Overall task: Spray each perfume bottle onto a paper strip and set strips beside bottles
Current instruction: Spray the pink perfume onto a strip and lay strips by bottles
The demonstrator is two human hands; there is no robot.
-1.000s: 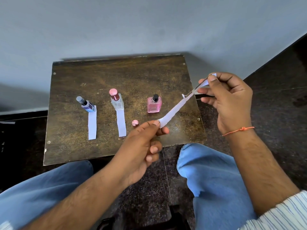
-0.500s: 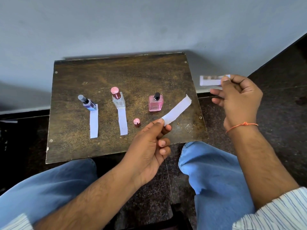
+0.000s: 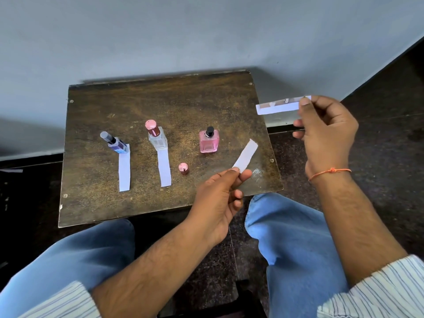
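Note:
Three perfume bottles stand in a row on the brown table: a blue bottle at left, a clear bottle with a pink cap in the middle, and an uncapped pink bottle at right. A white paper strip lies in front of the blue bottle, another strip in front of the clear one. My left hand pinches a short torn strip just right of the pink bottle. My right hand holds the other torn paper piece up beyond the table's right edge.
A small pink cap lies on the table in front of the pink bottle. A grey wall stands right behind the table. My knees in blue jeans are at the table's near edge; dark floor lies on both sides.
The single long strip held between both hands has torn in two. My right hand has moved right and up with one piece; my left hand keeps the other near the pink bottle.

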